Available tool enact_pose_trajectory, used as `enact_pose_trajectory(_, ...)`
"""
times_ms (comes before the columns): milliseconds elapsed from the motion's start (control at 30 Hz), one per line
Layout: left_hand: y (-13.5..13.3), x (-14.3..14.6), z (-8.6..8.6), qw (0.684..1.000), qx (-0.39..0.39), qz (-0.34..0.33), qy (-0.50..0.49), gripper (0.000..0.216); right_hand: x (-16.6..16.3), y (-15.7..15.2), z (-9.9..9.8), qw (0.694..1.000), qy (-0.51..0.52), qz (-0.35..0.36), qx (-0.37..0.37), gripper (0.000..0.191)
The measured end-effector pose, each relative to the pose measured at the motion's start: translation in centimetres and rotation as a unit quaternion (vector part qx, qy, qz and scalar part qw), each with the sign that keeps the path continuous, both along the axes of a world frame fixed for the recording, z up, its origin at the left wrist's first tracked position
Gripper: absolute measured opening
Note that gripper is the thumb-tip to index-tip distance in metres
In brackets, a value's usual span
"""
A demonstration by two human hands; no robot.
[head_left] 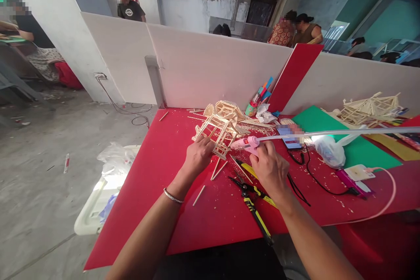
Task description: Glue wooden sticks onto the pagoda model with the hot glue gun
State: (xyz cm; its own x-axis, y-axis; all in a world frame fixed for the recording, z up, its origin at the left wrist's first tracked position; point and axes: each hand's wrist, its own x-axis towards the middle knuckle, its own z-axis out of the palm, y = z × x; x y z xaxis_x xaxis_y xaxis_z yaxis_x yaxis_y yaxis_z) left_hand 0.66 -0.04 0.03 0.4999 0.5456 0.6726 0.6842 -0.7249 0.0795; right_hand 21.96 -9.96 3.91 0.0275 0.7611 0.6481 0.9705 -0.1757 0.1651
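Pinching the near left side of the wooden stick model (223,126) with bent fingers, our left hand (198,153) is over the red table (157,197). The model is near the table's middle, with loose sticks (219,170) lying nearer to us. Next comes the pink glue gun (246,143), its nozzle close to the model, then the black-and-yellow pliers (252,209). Our right hand (271,164) is wrapped around the gun's handle. Farther right, we see a phone (288,138) and a plastic bag (331,153).

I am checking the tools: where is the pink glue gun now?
In the head view, the pink glue gun is in the right hand, just right of the wooden model held by the left hand.
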Motion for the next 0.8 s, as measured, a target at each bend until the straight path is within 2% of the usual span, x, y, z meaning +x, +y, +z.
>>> enact_pose_trajectory(267, 0.05, 0.09, -0.04, 1.000, -0.011, -0.001, 0.010, 0.020, -0.47, -0.60, -0.36, 1.000, 0.006, 0.028, -0.006, 0.017)
enact_pose_trajectory(800, -0.17, 0.20, 0.00, 1.000, -0.023, 0.006, 0.014, 0.022, -0.44, -0.26, -0.21, 1.000, -0.014, 0.015, 0.008, 0.015)
